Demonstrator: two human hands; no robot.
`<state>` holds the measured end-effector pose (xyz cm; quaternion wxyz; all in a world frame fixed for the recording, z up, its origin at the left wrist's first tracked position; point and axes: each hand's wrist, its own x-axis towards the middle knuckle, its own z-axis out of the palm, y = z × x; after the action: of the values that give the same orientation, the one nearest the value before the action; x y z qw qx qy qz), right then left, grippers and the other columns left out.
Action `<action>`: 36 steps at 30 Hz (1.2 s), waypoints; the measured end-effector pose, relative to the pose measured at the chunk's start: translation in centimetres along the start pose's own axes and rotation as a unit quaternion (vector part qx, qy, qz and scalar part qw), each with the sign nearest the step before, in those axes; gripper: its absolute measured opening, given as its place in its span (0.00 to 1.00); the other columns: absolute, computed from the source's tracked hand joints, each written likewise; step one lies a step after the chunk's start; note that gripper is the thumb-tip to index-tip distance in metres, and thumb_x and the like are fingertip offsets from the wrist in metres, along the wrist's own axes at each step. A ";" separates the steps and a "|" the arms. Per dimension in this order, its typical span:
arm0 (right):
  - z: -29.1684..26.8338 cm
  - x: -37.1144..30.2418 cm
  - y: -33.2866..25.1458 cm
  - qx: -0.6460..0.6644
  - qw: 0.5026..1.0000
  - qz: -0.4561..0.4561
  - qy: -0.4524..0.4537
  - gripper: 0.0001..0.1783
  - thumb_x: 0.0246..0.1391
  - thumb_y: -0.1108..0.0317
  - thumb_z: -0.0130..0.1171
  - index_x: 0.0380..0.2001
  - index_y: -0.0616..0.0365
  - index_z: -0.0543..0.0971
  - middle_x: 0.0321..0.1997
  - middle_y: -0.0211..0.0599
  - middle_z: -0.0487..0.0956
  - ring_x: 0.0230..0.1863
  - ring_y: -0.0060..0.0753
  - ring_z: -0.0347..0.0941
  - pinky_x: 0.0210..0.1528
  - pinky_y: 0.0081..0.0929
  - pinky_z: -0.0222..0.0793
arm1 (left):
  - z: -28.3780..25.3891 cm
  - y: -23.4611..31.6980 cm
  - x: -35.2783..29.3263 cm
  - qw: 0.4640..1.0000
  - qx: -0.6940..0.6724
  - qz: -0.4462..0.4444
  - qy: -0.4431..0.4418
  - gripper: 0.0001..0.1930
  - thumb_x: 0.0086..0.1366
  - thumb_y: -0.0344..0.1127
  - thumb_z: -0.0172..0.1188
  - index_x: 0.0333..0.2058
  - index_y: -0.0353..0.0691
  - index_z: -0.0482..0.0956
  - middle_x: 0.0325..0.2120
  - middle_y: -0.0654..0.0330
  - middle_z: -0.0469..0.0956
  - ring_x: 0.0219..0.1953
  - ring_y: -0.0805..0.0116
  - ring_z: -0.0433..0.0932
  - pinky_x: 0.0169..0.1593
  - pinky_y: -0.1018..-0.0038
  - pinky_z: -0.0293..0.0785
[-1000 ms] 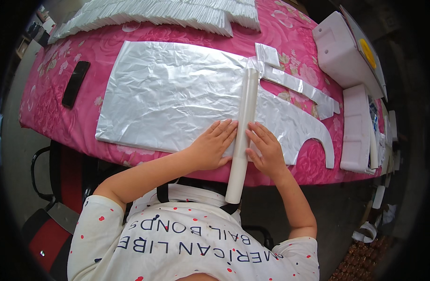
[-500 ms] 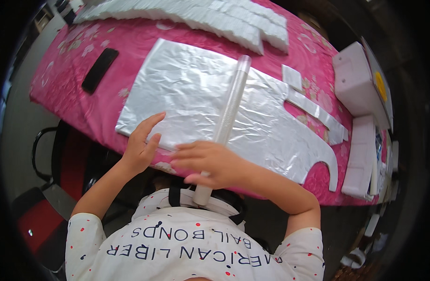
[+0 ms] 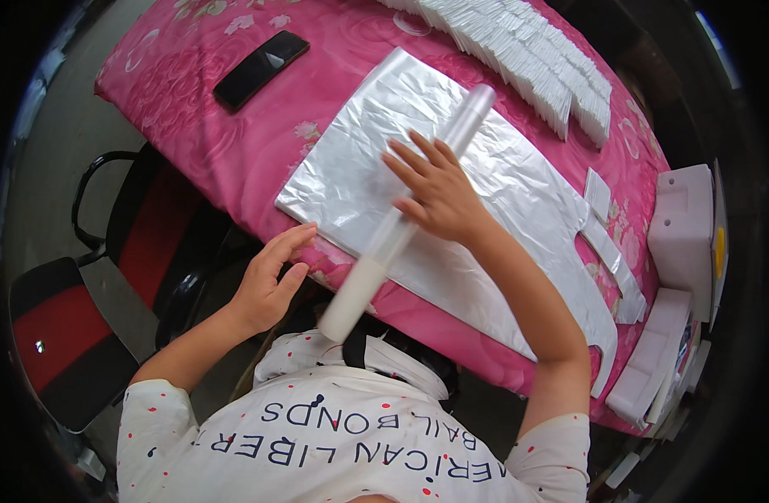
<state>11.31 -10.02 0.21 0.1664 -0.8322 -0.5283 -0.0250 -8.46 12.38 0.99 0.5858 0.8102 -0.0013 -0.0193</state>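
A flat stack of shiny silver-white plastic bags [image 3: 342,159], with a cut-out handle end at the right, lies on the table. Slantwise across the stack rests a long translucent roll or tube [image 3: 390,239]; its whitish near end juts past the table edge toward my lap. My right hand [image 3: 439,191] is over the tube's middle, fingers spread, palm down; whether it presses on the tube or only hovers is unclear. Just off the table's near edge is my left hand [image 3: 269,283], holding nothing, thumb apart from slightly bent fingers, beside the stack's near left side.
A pink flowered cloth [image 3: 183,109] covers the table. On it lie a black phone [image 3: 261,70], rows of folded white bags [image 3: 518,63] at the back, and cut silvery strips [image 3: 615,260] at right. White boxes [image 3: 684,222] stand at the right edge. Red-and-black chairs [image 3: 62,335] are at left.
My right hand has moved from the tube's near end up to its middle, fingers now spread. My left hand stays by the table edge. The whole view has turned and shifted.
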 end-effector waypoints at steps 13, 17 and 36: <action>6.3 10.9 -5.5 0.133 0.845 0.296 0.426 0.38 0.44 0.72 0.52 0.60 0.66 0.54 0.62 0.61 0.55 0.67 0.54 0.45 0.66 0.47 0.35 | 0.3 0.3 0.5 0.978 0.174 -0.103 0.058 0.38 0.50 0.34 0.65 0.57 0.30 0.55 0.41 0.49 0.72 0.36 0.57 0.75 0.41 0.68 0.72; 3.2 8.5 -8.4 0.652 0.597 0.316 0.344 0.46 0.50 0.51 0.59 0.61 0.67 0.49 0.56 0.49 0.63 0.53 0.43 0.66 0.52 0.36 0.63 | 0.2 1.4 -0.5 0.939 -0.282 -0.196 -0.020 0.26 0.53 0.30 0.60 0.51 0.33 0.65 0.39 0.54 0.76 0.31 0.70 0.76 0.35 0.74 0.75; -0.4 -1.9 -9.5 0.820 0.536 0.168 0.114 0.35 0.35 0.55 0.73 0.46 0.63 0.72 0.41 0.37 0.77 0.42 0.29 0.75 0.46 0.30 0.72 | 2.9 4.9 -0.9 0.744 -0.608 -0.155 -0.231 0.34 0.49 0.50 0.63 0.47 0.29 0.66 0.35 0.53 0.72 0.26 0.70 0.73 0.29 0.78 0.74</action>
<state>2.10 -8.17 2.57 0.8356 -0.3955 -0.1447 0.3528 -9.39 8.10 4.74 0.9249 0.2420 0.0007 -0.2933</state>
